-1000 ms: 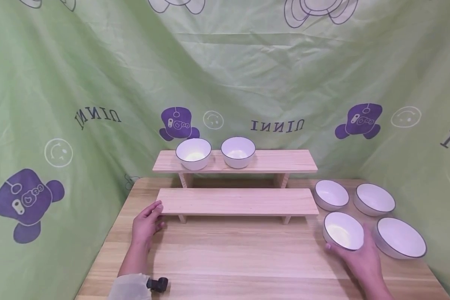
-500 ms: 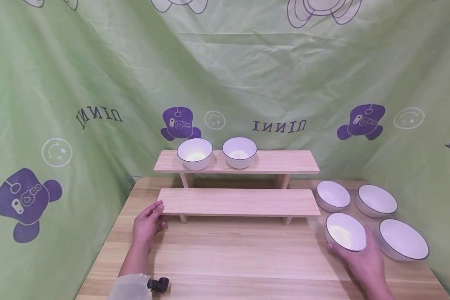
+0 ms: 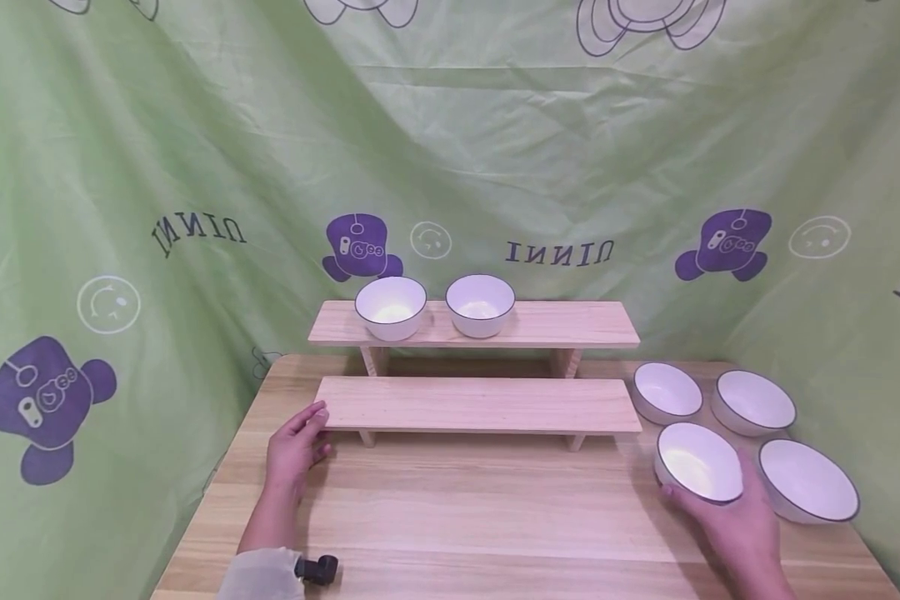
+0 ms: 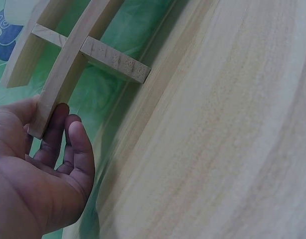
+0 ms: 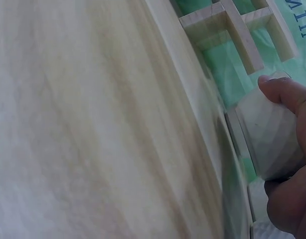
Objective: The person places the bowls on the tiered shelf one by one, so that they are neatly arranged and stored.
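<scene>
In the head view my left hand (image 3: 291,454) pinches the left end of the lower pale wooden shelf (image 3: 480,404). The left wrist view shows its thumb on one face of the board (image 4: 68,69) and fingertips against the other. At the right, my right hand (image 3: 746,517) grips a white bowl (image 3: 699,460) with a dark rim. Its thumb lies on the near left side, and the other fingers are mostly hidden behind the bowl. From the right wrist, the faceted outer wall of the bowl (image 5: 270,134) shows between thumb and fingers. Whether it touches the table is unclear.
Two similar bowls, a left one (image 3: 391,310) and a right one (image 3: 480,307), stand on the higher back shelf (image 3: 570,321). Close around the held bowl are three more: a far bowl (image 3: 667,392), a back right bowl (image 3: 753,402) and a near right bowl (image 3: 808,481). Green cloth (image 3: 450,167) hangs behind the wooden table (image 3: 480,525).
The held bowl and my right hand have shifted slightly to the right, and the bowl looks a little more tilted. My left hand has stayed at the shelf end.
</scene>
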The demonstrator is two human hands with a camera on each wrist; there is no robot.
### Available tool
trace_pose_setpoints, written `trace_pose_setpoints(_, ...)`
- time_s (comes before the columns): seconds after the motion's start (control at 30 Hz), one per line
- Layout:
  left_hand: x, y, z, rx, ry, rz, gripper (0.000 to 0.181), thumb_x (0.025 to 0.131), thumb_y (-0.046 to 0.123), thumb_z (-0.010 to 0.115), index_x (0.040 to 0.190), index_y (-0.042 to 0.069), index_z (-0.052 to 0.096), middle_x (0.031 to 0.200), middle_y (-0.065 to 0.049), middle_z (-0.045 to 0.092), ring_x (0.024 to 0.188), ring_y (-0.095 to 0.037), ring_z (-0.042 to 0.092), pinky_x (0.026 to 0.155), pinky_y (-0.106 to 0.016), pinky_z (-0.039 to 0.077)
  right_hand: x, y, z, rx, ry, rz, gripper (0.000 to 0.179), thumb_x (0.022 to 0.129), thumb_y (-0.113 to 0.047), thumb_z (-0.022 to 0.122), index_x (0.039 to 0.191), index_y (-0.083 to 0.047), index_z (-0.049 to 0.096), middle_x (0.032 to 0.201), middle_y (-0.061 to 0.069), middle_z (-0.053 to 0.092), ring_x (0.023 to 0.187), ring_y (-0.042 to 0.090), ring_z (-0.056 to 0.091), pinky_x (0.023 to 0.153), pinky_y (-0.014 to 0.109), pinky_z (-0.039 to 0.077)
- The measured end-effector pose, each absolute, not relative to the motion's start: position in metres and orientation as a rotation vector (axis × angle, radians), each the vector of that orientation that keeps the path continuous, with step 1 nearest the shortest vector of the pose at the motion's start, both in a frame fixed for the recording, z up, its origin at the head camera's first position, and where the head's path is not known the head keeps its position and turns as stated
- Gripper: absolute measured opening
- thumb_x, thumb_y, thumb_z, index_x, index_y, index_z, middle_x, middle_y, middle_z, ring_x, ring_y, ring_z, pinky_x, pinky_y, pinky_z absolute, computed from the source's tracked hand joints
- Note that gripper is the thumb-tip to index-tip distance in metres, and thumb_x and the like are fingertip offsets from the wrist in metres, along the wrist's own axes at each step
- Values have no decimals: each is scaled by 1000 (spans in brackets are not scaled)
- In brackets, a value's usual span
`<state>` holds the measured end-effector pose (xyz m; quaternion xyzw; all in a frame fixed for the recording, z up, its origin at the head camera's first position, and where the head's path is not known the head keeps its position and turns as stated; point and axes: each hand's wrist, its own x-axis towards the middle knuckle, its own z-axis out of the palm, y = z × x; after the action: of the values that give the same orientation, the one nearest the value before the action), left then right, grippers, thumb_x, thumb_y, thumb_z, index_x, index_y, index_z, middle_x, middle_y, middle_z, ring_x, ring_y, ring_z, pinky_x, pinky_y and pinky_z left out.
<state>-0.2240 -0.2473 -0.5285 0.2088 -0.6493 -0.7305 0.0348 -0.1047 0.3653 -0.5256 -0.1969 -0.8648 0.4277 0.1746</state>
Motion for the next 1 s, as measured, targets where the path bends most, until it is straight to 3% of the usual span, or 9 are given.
trace_pose_setpoints(0.1, -225, -247, -529, 635, -2002, -2241, 60, 92, 40, 81, 142, 15, 63, 127, 4, 61, 97, -13, 65, 79, -30, 63, -104, 363, -521, -560, -2432, 1230, 109, 70, -31, 99, 159, -19, 38, 145, 17, 52, 127, 33, 46, 99, 23, 32)
trace_pose_setpoints(0.33, -225, -247, -531, 641, -1991, -2234, 58, 91, 40, 81, 141, 15, 65, 125, 3, 62, 96, -14, 65, 77, -29, 64, -105, 358, -511, -557, -2408, 1230, 112, 67, -28, 101, 159, -26, 39, 147, 13, 52, 128, 29, 44, 103, 26, 33)
trace_pose_setpoints(0.5, -224, -247, -529, 644, -1995, -2235, 57, 92, 39, 81, 141, 16, 65, 123, 5, 63, 99, -16, 65, 78, -30, 64, -107, 356, -502, -546, -2403, 1240, 121, 66, -27, 102, 164, -24, 31, 155, 18, 46, 136, 35, 42, 118, 38, 30)
trace_pose_setpoints(0.63, -224, -247, -528, 640, -2006, -2233, 58, 93, 40, 80, 143, 15, 63, 124, 5, 63, 101, -18, 65, 79, -29, 63, -107, 355, -496, -532, -2390, 1281, 128, 67, -26, 100, 167, -19, 20, 164, 21, 33, 146, 39, 33, 126, 47, 20)
trace_pose_setpoints(0.83, -225, -247, -528, 633, -2009, -2238, 58, 93, 39, 80, 143, 14, 63, 126, 4, 62, 101, -17, 65, 79, -29, 63, -109, 349, -490, -521, -2371, 1288, 125, 66, -26, 101, 166, -25, 26, 160, 20, 39, 140, 40, 37, 122, 50, 24)
trace_pose_setpoints(1.0, -225, -247, -530, 628, -2001, -2241, 59, 92, 39, 80, 143, 14, 63, 131, 3, 60, 98, -15, 66, 78, -28, 63, -111, 344, -484, -512, -2364, 1305, 126, 64, -23, 103, 165, -24, 28, 159, 18, 41, 139, 36, 38, 121, 43, 27)
